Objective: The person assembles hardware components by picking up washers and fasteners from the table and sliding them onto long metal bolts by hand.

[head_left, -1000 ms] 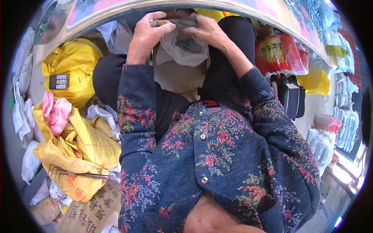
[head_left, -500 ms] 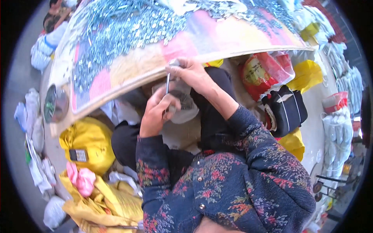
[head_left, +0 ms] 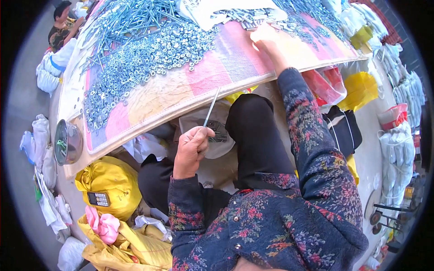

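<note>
My left hand [head_left: 192, 151] is closed round the lower end of a long thin metal bolt [head_left: 212, 105], which points up toward the table edge. Stretched across the table, my right hand [head_left: 267, 38] is at the near edge of a pile of short metal sleeves [head_left: 251, 17]. Glare washes out its fingers, so I cannot see whether they grip anything. Left of it spreads a heap of small nuts and washers [head_left: 167, 49], with a heap of long bolts [head_left: 131, 20] behind. Beneath the bolt, between my knees, a clear plastic bag [head_left: 190, 124] holds dark metal pieces.
The cloth-covered table [head_left: 235, 63] ends in a wooden edge above my knees. A metal bowl [head_left: 68, 142] stands at its left corner. Yellow sacks [head_left: 113, 176], one bearing a phone [head_left: 98, 199], lie left. A black bundle [head_left: 344, 128] lies right. Another person [head_left: 63, 27] sits far left.
My right hand has left the bolt and moved up and right to the sleeve pile. The left hand keeps the bolt, now slightly lower and tilted right.
</note>
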`<state>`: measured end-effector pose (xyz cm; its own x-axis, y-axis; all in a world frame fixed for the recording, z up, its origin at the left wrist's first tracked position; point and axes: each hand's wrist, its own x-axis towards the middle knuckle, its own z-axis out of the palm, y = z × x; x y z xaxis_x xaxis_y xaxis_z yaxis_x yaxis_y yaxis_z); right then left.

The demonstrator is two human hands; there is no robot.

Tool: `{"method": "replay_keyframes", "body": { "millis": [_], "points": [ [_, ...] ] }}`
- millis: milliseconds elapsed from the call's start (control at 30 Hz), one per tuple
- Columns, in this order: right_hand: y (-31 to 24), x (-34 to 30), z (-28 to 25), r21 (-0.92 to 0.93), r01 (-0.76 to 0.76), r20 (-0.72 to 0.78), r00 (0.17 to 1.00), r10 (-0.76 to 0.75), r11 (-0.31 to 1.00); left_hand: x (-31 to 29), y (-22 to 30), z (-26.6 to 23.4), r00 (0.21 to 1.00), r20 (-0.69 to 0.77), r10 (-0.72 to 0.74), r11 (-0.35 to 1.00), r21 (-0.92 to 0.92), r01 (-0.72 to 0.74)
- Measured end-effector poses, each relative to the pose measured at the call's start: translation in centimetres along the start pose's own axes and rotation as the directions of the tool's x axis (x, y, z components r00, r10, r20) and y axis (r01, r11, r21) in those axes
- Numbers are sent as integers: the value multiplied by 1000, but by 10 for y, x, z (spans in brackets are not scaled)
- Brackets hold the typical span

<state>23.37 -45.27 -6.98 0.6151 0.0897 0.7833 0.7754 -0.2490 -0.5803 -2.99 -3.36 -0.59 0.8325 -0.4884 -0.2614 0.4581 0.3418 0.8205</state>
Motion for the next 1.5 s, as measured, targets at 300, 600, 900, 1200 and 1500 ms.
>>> {"method": "replay_keyframes", "body": {
  "millis": [300,600,900,1200,1500],
  "points": [
    [-70,45,60,178,-826,59,552,832,535,5,6,3,990,-71,122,980,-147,-131],
    [-193,25,159,590,-701,508,708,491,401,10,6,-7,942,-280,185,980,-13,-196],
    [-212,19,200,148,-573,444,767,463,806,-5,5,-20,913,-342,224,973,29,-228],
    [-224,50,216,-75,-398,685,645,338,914,-28,13,-37,926,-316,207,978,84,-190],
    [-269,22,285,40,-754,785,430,446,655,-47,14,-51,785,-481,392,911,80,-405]
  ]
}}
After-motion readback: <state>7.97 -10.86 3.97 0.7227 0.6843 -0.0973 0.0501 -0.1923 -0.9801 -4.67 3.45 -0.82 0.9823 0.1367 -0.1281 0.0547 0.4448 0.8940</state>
